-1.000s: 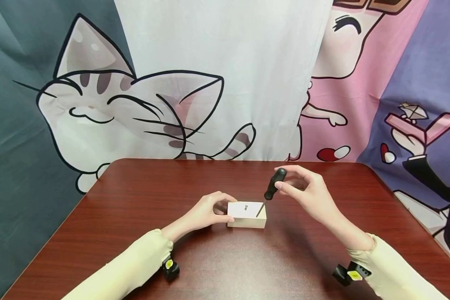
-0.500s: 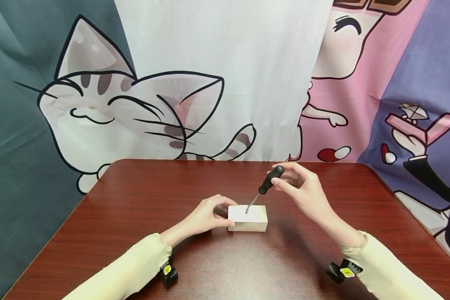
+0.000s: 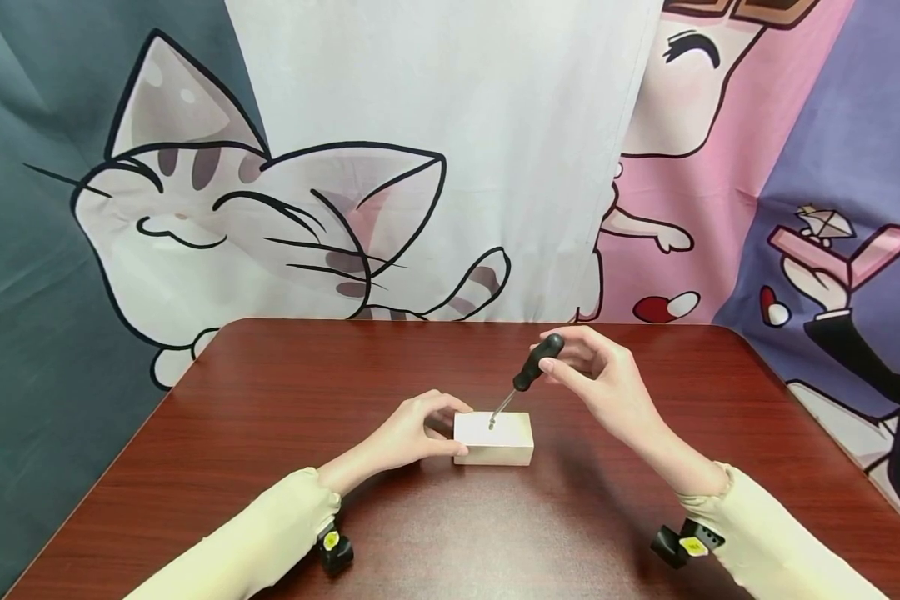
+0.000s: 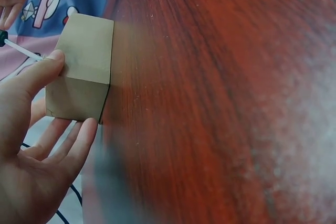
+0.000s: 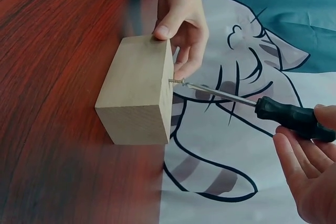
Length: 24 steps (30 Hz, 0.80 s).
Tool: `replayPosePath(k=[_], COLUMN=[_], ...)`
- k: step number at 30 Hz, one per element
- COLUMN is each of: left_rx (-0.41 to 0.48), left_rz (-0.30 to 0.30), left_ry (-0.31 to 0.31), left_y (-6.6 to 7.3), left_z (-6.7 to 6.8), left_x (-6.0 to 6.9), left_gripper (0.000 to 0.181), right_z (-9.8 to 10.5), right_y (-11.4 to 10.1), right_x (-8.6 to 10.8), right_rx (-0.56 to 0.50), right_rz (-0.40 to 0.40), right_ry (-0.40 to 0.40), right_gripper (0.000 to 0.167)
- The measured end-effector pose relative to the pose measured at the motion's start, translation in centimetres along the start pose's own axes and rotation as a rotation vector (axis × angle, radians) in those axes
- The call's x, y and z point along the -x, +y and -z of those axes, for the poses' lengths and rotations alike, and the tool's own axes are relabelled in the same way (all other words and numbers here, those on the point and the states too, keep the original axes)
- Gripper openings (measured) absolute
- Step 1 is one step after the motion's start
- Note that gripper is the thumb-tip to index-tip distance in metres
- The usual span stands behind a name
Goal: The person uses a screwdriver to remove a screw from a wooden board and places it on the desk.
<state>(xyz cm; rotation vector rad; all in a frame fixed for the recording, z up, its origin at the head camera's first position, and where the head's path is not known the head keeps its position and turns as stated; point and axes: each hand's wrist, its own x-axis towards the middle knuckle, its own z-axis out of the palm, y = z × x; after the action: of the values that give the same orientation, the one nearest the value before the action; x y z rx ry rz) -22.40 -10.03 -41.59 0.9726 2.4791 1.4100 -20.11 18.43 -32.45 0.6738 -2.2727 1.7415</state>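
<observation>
A pale wooden block [image 3: 492, 454] lies on the table, with a small screw [image 5: 177, 81] standing partly out of its top. My left hand [image 3: 408, 433] holds the block's left end, thumb on the near side and fingers around the far side. In my right hand [image 3: 607, 387], the thumb and fingertips pinch the black handle of a screwdriver [image 3: 538, 362]. Its metal shaft slants down to the left, and the right wrist view shows the tip at the screw's head. Part of the screwdriver is hidden by the thumb in the left wrist view [image 4: 21, 48].
The reddish-brown wooden table [image 3: 307, 367] extends around the block on all sides. Behind it hangs a cloth backdrop [image 3: 450, 167] with cartoon drawings. A dark cable [image 4: 76, 195] shows beyond my left hand in the left wrist view. Both sleeves carry small black wrist devices.
The screwdriver's tip has moved left from the block's near right part to the screw head, my right hand going with it. The left hand keeps its hold on the block.
</observation>
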Motion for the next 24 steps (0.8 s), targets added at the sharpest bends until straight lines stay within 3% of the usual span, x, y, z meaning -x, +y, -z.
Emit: replayPosePath(k=[19, 24], left_rx=[-0.013, -0.021], left_rz=[0.021, 0.025], left_ry=[-0.015, -0.017], left_y=[-0.25, -0.24], left_z=[0.02, 0.08], left_x=[0.18, 0.45], left_gripper=[0.047, 0.047], right_z=[-0.18, -0.4], right_y=[-0.17, -0.55], right_x=[0.07, -0.17], right_rx=[0.007, 0.111], right_rz=[-0.002, -0.022], right_ry=[-0.019, -0.013], right_gripper=[0.03, 0.026])
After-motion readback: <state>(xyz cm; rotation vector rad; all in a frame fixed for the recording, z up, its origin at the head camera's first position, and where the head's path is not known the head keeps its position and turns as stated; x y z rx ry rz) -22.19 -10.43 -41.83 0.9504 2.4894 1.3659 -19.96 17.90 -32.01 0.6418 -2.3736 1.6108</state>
